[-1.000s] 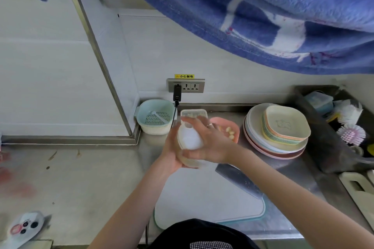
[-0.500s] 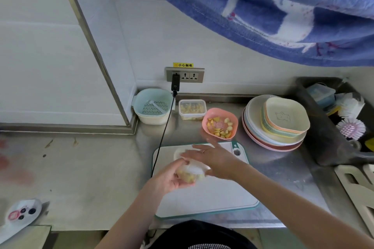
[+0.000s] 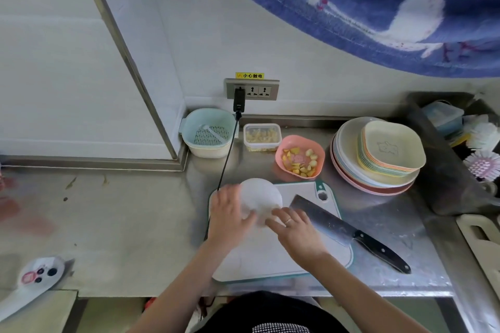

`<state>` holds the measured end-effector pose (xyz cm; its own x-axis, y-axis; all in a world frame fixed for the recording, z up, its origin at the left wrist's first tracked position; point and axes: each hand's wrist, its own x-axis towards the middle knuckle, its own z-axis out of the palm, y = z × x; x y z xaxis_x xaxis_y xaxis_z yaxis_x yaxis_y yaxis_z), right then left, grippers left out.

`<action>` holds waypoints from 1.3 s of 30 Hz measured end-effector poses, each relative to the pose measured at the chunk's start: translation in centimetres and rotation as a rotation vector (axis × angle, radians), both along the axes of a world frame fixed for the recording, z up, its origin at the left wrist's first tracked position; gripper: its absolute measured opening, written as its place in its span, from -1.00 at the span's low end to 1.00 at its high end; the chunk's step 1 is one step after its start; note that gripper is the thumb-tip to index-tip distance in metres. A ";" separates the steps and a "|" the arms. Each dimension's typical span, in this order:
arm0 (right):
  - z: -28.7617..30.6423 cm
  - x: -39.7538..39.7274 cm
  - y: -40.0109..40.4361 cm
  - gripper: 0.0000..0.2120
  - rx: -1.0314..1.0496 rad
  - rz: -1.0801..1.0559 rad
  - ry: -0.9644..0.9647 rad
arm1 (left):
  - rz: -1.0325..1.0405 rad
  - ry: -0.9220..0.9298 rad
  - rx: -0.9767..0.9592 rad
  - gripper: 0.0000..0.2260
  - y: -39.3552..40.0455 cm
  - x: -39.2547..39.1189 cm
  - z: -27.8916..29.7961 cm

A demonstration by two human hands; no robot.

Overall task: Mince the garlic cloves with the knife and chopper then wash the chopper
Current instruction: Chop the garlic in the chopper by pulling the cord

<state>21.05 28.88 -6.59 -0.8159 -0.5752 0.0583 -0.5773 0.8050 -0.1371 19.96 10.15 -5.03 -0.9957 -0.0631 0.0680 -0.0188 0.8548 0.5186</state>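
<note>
Gripping one white chopper [image 3: 260, 199] between them, two hands, left hand [image 3: 229, 217] and right hand [image 3: 297, 232], curl fingers around it on the cutting board [image 3: 303, 265]. One knife [image 3: 349, 234] lies beside. Earlier, the chopper was held higher, above the board.

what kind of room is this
Most likely a kitchen: a steel counter holds a cutting board with a cleaver on it, and stacked plates stand nearby.
</note>
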 end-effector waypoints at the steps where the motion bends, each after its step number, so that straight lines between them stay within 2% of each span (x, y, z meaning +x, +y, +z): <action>1: -0.3 0.3 -0.1 -0.27 -0.015 0.017 -0.018 | -0.207 -0.073 -0.101 -0.33 0.2 -1.0 0.6; 3: -0.7 0.1 -0.5 -0.33 -0.070 -0.005 -0.021 | -0.492 -0.381 -0.308 -0.15 0.9 -3.1 1.3; 4: -0.7 -0.3 -0.8 -0.36 -0.094 -0.012 -0.001 | -0.575 -0.470 -0.449 -0.03 1.2 -3.9 1.8; 6: -0.3 -1.0 -1.5 -0.45 -0.122 -0.026 0.024 | -0.666 -0.513 -0.661 0.11 2.3 -4.9 2.4; 7: -0.2 -1.2 -1.8 -0.53 -0.124 -0.030 0.033 | -0.669 -0.509 -0.679 0.12 2.7 -5.1 2.4; 11: -0.5 -1.3 -2.1 -0.70 -0.154 -0.045 0.087 | -0.569 -0.480 -0.536 -0.03 3.1 -4.9 1.8; 15: -0.9 -0.6 -0.6 -0.82 -0.191 -0.064 0.121 | -0.506 -0.435 -0.472 -0.09 3.1 -4.3 1.3; 21: -1.7 1.0 4.1 -0.77 -0.155 0.029 0.148 | -0.471 -0.460 -0.455 -0.07 4.5 -3.8 1.4; 24: -1.3 1.0 5.1 -0.92 -0.216 0.040 0.140 | -0.423 -0.464 -0.409 -0.09 5.1 -3.4 1.1; 27: -1.3 1.8 7.1 -0.71 -0.196 0.005 0.135 | -0.371 -0.473 -0.367 -0.12 5.6 -3.3 1.1; 32: -1.1 4.3 14.4 -0.48 -0.098 -0.010 0.179 | -0.291 -0.493 -0.351 -0.06 6.0 -3.6 1.1; 36: -1.1 4.9 18.6 -0.46 -0.034 -0.023 0.091 | -0.242 -0.499 -0.357 -0.06 6.4 -3.3 1.3; 39: -0.5 3.9 20.3 -0.57 0.015 -0.069 0.032 | -0.203 -0.495 -0.358 -0.07 6.7 -3.2 1.3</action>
<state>24.95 49.14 -7.09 -0.8515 -0.5187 0.0770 -0.5243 0.8447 -0.1071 16.72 16.86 -3.71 -0.9043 0.0712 -0.4209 -0.0025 0.9851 0.1722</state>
